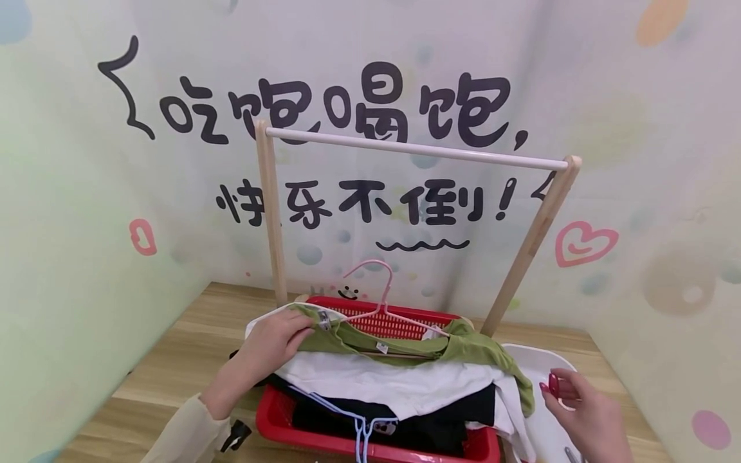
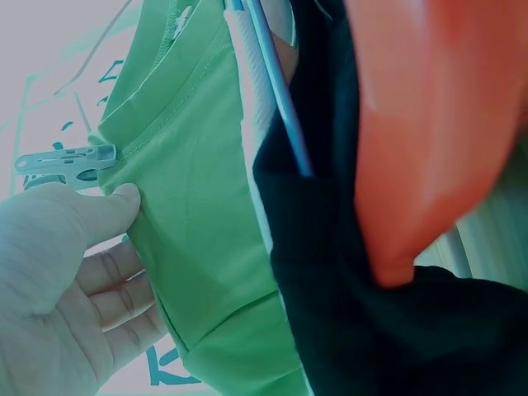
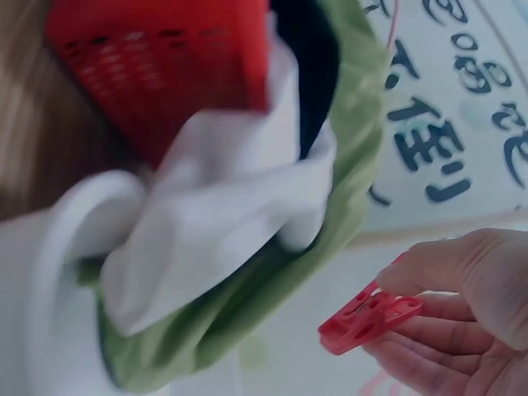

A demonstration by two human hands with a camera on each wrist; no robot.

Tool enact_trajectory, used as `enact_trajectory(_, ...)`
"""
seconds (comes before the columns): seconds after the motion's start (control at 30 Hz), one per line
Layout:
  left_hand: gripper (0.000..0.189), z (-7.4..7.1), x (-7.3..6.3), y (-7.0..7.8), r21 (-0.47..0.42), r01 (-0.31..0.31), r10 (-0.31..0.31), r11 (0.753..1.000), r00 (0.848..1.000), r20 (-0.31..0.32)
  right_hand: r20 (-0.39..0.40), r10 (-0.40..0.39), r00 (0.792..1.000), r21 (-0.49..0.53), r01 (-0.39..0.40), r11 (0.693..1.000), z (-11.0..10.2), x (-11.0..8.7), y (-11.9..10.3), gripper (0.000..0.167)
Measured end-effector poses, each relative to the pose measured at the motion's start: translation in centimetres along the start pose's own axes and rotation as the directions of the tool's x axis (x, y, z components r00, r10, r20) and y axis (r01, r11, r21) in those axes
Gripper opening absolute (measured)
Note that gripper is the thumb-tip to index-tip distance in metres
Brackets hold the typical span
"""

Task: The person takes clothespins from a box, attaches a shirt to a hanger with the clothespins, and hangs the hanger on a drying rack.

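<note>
A green shirt (image 1: 475, 347) hangs on a pink hanger (image 1: 384, 302), lying over a white garment (image 1: 370, 379) and black clothing (image 1: 428, 431). At its left shoulder, my left hand (image 1: 272, 341) pinches the cloth, thumb in front and fingers behind in the left wrist view. A grey-blue clothespin (image 2: 91, 161) is clipped by the collar just above that thumb. To the right of the clothes, my right hand (image 1: 590, 415) holds a red clothespin (image 3: 370, 318) between thumb and fingers, apart from the shirt. A light blue hanger (image 1: 361, 424) lies at the front in the black clothing.
Beneath the clothes is a red basket (image 1: 278, 418) on a wooden table (image 1: 173, 360). A wooden rack with a white rod (image 1: 417, 148) rises behind. At the right stands a white tray (image 1: 535, 354), and a small black object (image 1: 236, 435) lies near the left sleeve.
</note>
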State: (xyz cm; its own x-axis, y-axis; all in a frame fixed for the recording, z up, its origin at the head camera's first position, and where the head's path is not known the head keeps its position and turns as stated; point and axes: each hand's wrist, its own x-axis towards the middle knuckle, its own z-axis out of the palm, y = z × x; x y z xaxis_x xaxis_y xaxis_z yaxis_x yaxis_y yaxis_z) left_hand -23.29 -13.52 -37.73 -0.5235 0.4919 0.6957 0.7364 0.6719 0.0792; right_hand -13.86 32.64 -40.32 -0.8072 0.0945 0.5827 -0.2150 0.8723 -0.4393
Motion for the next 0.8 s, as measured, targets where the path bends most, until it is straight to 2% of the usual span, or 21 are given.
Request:
enact_trajectory(0.07,0.015,0.0,0.0,0.0,0.001,0.000,0.000,1.000,1.000,-0.001,-0.041,-0.037,0.998,0.014,0.038,0.999,-0.1,0.4,-0.8,0.036)
enact_trajectory(0.27,0.014,0.0,-0.1,-0.1,-0.004,0.002,-0.002,1.000,1.000,-0.003,-0.068,-0.059,0.996,0.021,0.061,0.998,-0.3,1.5,-3.0,0.038)
enact_trajectory(0.37,0.014,0.0,-0.1,-0.2,-0.009,0.009,-0.009,1.000,1.000,0.004,-0.102,-0.099,0.990,0.101,0.110,0.989,0.0,2.2,-3.9,0.037)
enact_trajectory(0.43,0.014,0.0,-0.1,-0.2,-0.012,0.013,-0.012,1.000,1.000,0.007,-0.126,-0.133,0.983,0.174,0.153,0.973,0.4,2.6,-4.5,0.038)
enact_trajectory(0.57,0.015,-0.2,-0.1,-0.1,-0.013,0.006,-0.006,1.000,1.000,0.003,-0.139,-0.199,0.970,0.352,0.236,0.906,1.1,3.5,-5.6,0.038)
enact_trajectory(0.67,0.015,-0.2,0.0,0.0,-0.016,-0.003,0.003,1.000,1.000,-0.003,-0.118,-0.202,0.972,0.444,0.233,0.865,1.5,4.1,-6.4,0.036)
enact_trajectory(0.8,0.015,-0.2,0.0,0.1,-0.025,0.005,-0.005,1.000,1.000,0.007,-0.080,-0.157,0.984,0.489,0.176,0.854,2.2,4.9,-7.5,0.032)
